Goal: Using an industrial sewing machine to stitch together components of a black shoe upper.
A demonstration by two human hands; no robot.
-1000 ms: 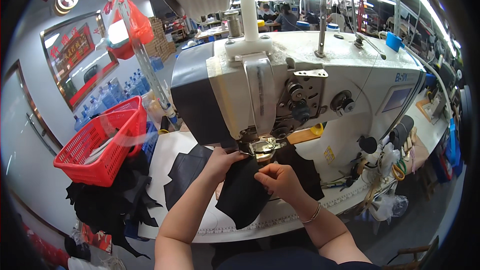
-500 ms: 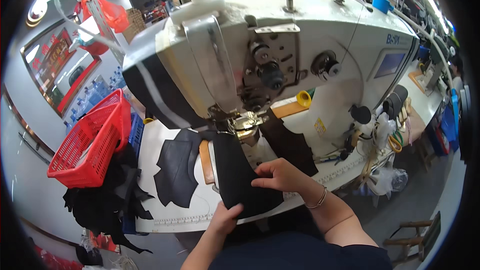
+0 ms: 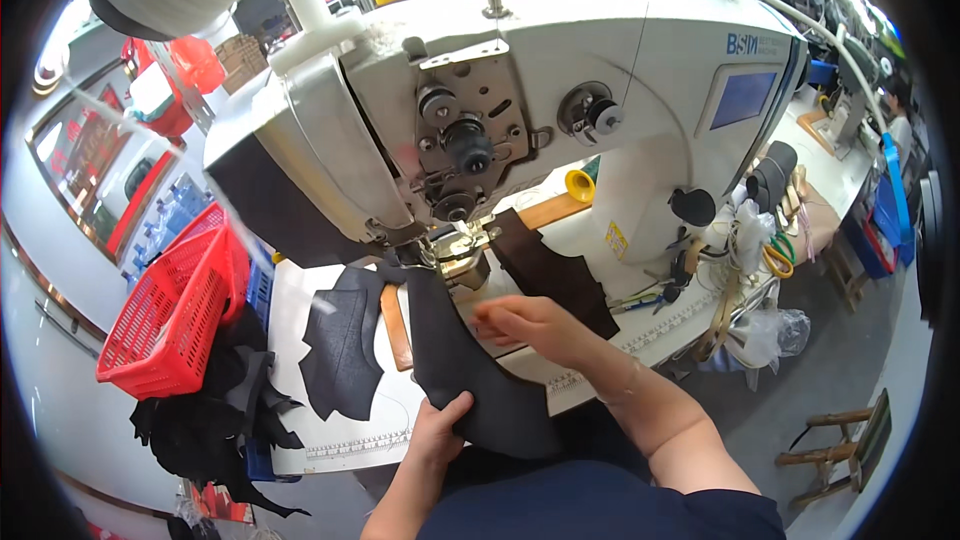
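Note:
My left hand grips the near left edge of a dark grey curved shoe-upper piece, its thumb on top. The piece hangs over the table's front edge, and its far end lies beside the presser foot of a white sewing machine. My right hand is raised just right of the piece, apart from it; its fingers are smeared by motion, so whether they hold anything is unclear. Another dark grey cut piece lies to the left, joined or overlapping at the top. A dark brown piece lies right of the needle.
A red plastic basket stands at the left, with black scraps hanging below it. Scissors with yellow-green handles, a plastic bag and rolled dark material are at the right. A wooden stool stands on the floor.
My right hand has let go of the dark grey piece and moved up toward the presser foot. My left hand still holds the edge, a little further left. The view has shifted slightly.

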